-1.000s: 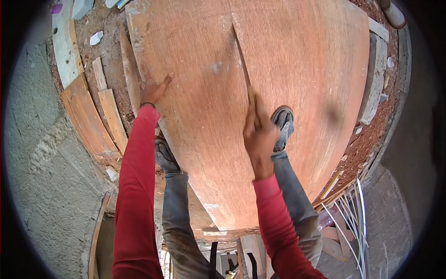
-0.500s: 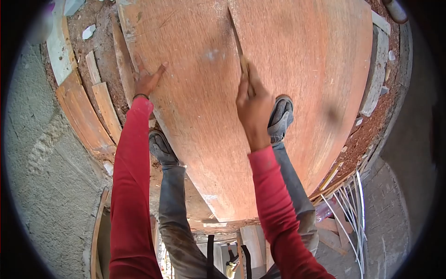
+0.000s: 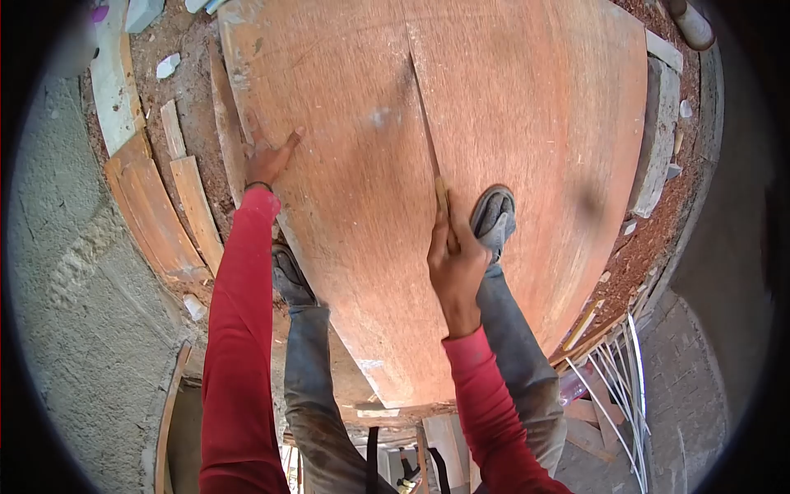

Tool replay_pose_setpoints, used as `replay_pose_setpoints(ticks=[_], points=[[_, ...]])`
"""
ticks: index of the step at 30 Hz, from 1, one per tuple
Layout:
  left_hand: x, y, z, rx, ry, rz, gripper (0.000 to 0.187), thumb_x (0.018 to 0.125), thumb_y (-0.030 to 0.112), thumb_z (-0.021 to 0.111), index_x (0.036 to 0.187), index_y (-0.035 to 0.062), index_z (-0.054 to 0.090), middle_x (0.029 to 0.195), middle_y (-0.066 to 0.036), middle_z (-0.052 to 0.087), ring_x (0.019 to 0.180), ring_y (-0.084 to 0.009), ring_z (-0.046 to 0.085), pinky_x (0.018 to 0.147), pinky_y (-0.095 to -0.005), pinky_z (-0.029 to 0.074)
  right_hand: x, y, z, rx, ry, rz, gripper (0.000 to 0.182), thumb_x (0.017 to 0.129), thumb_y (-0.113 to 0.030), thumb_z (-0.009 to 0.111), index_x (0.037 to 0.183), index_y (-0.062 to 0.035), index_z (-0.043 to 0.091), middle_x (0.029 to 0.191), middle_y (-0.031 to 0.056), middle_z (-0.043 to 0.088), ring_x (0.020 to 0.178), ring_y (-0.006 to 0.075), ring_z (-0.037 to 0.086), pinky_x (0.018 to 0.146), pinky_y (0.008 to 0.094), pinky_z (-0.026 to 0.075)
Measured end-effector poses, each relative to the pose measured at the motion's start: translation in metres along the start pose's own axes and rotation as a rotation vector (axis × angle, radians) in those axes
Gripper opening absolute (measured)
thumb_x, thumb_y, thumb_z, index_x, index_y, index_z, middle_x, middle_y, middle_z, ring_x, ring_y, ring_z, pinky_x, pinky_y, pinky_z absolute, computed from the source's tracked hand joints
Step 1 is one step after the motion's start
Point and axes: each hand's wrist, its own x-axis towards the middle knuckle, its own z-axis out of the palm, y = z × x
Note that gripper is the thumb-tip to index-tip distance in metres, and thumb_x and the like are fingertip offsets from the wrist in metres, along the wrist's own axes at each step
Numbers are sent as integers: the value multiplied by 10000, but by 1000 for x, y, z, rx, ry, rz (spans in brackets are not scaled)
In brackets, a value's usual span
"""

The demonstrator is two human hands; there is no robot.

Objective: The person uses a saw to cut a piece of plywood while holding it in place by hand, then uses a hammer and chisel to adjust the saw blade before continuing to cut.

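A large reddish plywood sheet point(image 3: 354, 222) lies in front of me, with a thin cut line running down from its far end. My right hand point(image 3: 457, 267) is closed around the wooden handle of a handsaw point(image 3: 425, 115). The narrow blade, seen nearly edge-on, meets the sheet at the near end of that line. On the sheet's left edge rests my left hand point(image 3: 270, 160), its thumb and fingers spread and holding nothing. My right shoe point(image 3: 494, 216) stands on the plywood, while the left shoe point(image 3: 290, 276) is beside its left edge.
Loose boards point(image 3: 156, 214) and a white chunk point(image 3: 168, 66) lie on soil to the left, beside a rough grey concrete surface point(image 3: 90, 354). At right are a concrete block point(image 3: 657, 136), reddish soil and several thin white strips point(image 3: 629, 395). A rounded object point(image 3: 693, 26) is at the top right.
My right hand has pulled the handsaw back toward my body, so more of the cut line shows beyond the blade. My left hand stays on the plywood edge; the view has shifted slightly.
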Motion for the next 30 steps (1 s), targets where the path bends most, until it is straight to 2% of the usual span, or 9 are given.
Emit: replay_pose_setpoints(ticks=[5,7,9,13,15,18,21,25,30], points=[[1,-3,7,-2,-32,-19,1355,700,819,693,1601,273,-158,1566,-366,258,1481,-536,179,1182,-550,295,59,-16,21,-204,-233,270,335,993,-47,585,1322,0,624,1156,242,702,783,284,746,692,294,561],[7,-10,5,-23,-35,22,1348,702,813,696,1601,283,-157,1559,-364,277,1480,-534,185,1179,-549,302,7,7,10,-98,-89,169,337,986,-59,603,1317,2,630,1081,278,698,839,251,758,701,312,564],[3,-4,2,-4,-12,24,1350,705,811,696,1598,285,-168,1551,-364,293,1479,-534,190,1179,-547,304,-15,10,7,53,178,-139,371,985,-164,606,1321,-6,613,803,292,655,597,371,676,532,429,506],[4,-3,3,-45,-45,-20,1352,709,803,698,1592,290,-188,1551,-355,306,1480,-531,190,1182,-543,304,61,-9,30,-72,-112,177,348,965,-30,624,1308,27,636,850,258,681,592,179,667,555,330,518],[3,-8,5,-73,-74,-15,1353,709,802,698,1591,290,-191,1555,-358,292,1484,-529,179,1185,-543,299,51,-16,22,-153,-148,192,352,957,-24,634,1305,29,638,795,247,665,510,182,588,519,319,501],[4,-1,1,-61,-56,-11,1363,704,807,696,1587,288,-203,1558,-370,269,1491,-526,155,1190,-544,288,-11,-6,-2,-62,156,-180,355,963,-35,633,1309,43,623,773,236,658,519,205,604,521,287,484],[1,-3,-2,14,-44,-41,1377,695,818,691,1581,287,-219,1553,-388,256,1494,-528,135,1194,-546,276,-4,0,5,-106,-70,145,343,974,-49,623,1306,36,626,811,250,673,569,228,658,541,294,495],[3,-4,4,-40,-51,-14,1379,684,838,682,1586,286,-203,1560,-394,230,1494,-540,109,1199,-551,264,51,-3,33,-57,-22,116,308,990,-81,611,1279,21,646,790,282,653,553,231,643,537,297,490],[4,-3,2,-13,-34,-58,1376,657,865,675,1579,336,-198,1571,-407,149,1481,-542,159,1179,-578,292,-20,2,0,-18,27,44,311,985,-54,611,1284,23,647,986,245,732,637,211,697,609,264,525]])
